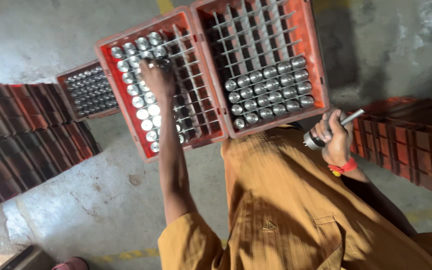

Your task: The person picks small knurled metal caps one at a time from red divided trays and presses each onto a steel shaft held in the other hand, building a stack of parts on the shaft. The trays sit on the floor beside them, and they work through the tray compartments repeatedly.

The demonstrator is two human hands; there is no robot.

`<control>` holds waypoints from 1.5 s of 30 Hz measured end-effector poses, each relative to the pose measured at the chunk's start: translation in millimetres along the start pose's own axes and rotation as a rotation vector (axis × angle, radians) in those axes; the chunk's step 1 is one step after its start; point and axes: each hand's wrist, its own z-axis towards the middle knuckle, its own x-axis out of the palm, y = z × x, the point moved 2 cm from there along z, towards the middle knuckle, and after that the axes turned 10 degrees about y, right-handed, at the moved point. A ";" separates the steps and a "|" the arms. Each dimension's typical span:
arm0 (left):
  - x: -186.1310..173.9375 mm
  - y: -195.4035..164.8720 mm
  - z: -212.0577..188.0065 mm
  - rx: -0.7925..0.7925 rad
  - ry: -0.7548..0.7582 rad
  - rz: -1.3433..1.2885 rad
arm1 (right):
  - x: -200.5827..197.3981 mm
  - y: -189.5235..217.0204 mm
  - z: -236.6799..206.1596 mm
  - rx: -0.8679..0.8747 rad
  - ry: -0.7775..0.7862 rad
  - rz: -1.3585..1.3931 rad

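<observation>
Item: left red crate (pixel 126 42), gridded with metal dividers, taken as my landmark. It holds upright shiny metal cylinders (pixel 143 112) in its cells, mostly along its left columns. My left hand (pixel 157 77) reaches down into this crate, fingers curled over a cylinder top near its upper middle; whether they actually pinch it I cannot tell.

Item: stepped metal shaft (pixel 333 129), right of the landmark and past the second crate. My right hand (pixel 335 137) is wrapped tight around its thicker part, the thin end poking up and out.

Handling, as I judge it: solid steel, heavy for its bulk, stiff, smooth and likely slippery; best taken around the thick body, not the slim end.

Item: second red crate (pixel 321 60), touching the landmark's right side, cylinders filling its lower rows only.

Item: small crate (pixel 68 80) of dark parts, just left of the landmark and lower down.

Surroundings: rough grey concrete floor (pixel 111 200) with faded yellow lines beneath; stacked empty red crates (pixel 21 130) far left and more at far right.
</observation>
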 end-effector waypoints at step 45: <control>-30.3 -347.1 -272.1 0.759 0.981 -0.877 | -6.2 156.0 24.7 -0.712 0.937 -0.503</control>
